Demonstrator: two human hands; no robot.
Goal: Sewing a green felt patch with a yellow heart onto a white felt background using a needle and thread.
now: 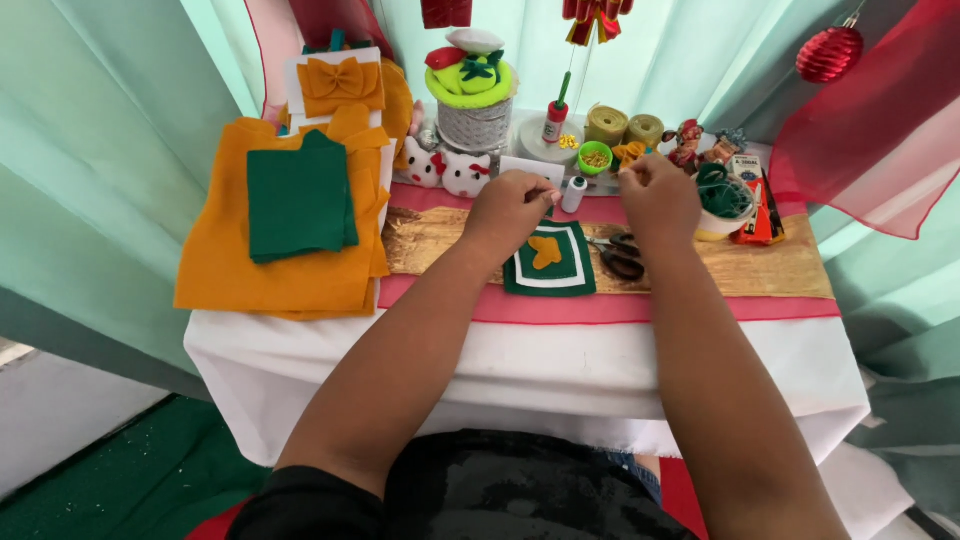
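Two bare forearms run up from the bottom of the frame toward its centre, ending in the left hand (508,210) and the right hand (658,198) — no rings, watch or bracelets show on either. The arms are uncovered along all their visible length; only at the lower left does a black short sleeve (300,500) begin, its edge lying across the upper arm. Along the bottom centre sits the dark, near-black cloth of the same top — plain, without print or buttons — with a small strip of blue fabric peeping out at its right edge.
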